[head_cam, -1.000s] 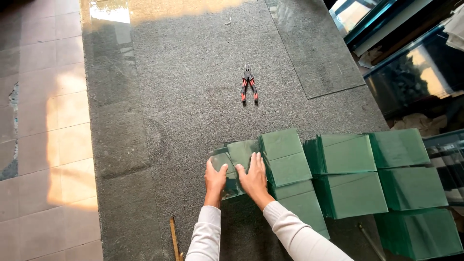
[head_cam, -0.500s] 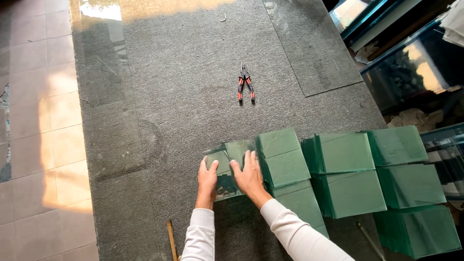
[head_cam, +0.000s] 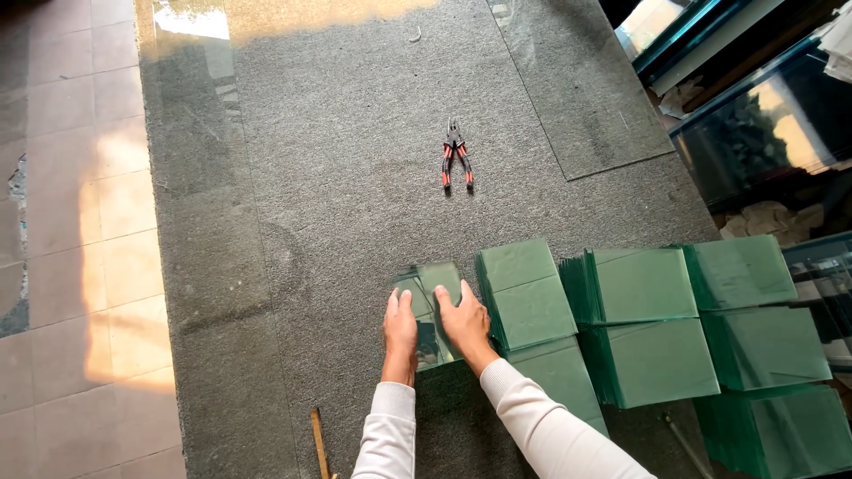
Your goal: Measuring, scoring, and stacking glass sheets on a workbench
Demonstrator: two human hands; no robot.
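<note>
Small glass panes [head_cam: 429,310] lie flat on the grey carpeted table [head_cam: 337,177], which likely cushions them. Both hands rest on top with fingers spread and flat, pressing rather than gripping: left hand [head_cam: 400,330] on the near-left part, right hand [head_cam: 463,320] beside it. Stacked green glass sheets [head_cam: 530,293] sit just right of the right hand; red-handled pliers [head_cam: 456,162] lie well beyond.

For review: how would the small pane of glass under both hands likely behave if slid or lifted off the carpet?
The glass pane looks thin and flat, so probably stiff yet brittle, with sharp edges. It lies on grey carpet, which likely grips it, so sliding may drag. The left hand and right hand press flat on top; lifting probably needs an edge raised first.
</note>
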